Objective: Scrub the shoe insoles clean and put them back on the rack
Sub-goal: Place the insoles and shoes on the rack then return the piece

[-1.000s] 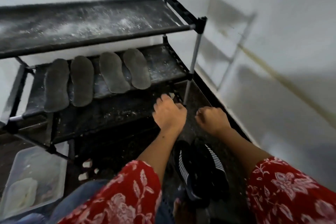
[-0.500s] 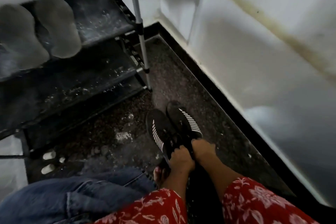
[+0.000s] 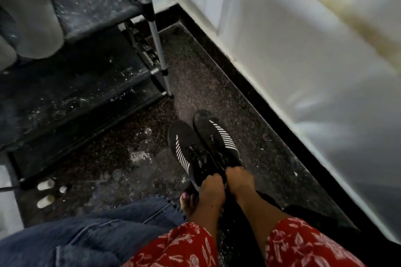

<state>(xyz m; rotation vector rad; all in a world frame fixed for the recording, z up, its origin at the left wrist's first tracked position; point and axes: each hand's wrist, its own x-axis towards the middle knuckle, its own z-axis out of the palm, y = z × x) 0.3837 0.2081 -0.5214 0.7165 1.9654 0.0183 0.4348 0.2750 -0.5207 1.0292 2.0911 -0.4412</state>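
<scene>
Left hand [image 3: 211, 187] and right hand [image 3: 238, 180] each grip a black shoe's [image 3: 191, 154] heel; toes point away toward the rack [image 3: 152, 34].

A dark speckled floor [image 3: 219, 93] fills the middle of the frame, and on it, right of centre, stands a pair of black shoes [image 3: 204, 147] with white stripes, side by side and touching. At the lower left a few small whitish lumps [image 3: 46, 184] lie on the floor near the foot of the rack. The black rack [image 3: 91, 6] stands in the upper left, its shelves dusted with white specks, and pale grey insoles [image 3: 32, 17] lie on its upper visible shelf at the far left edge.
</scene>
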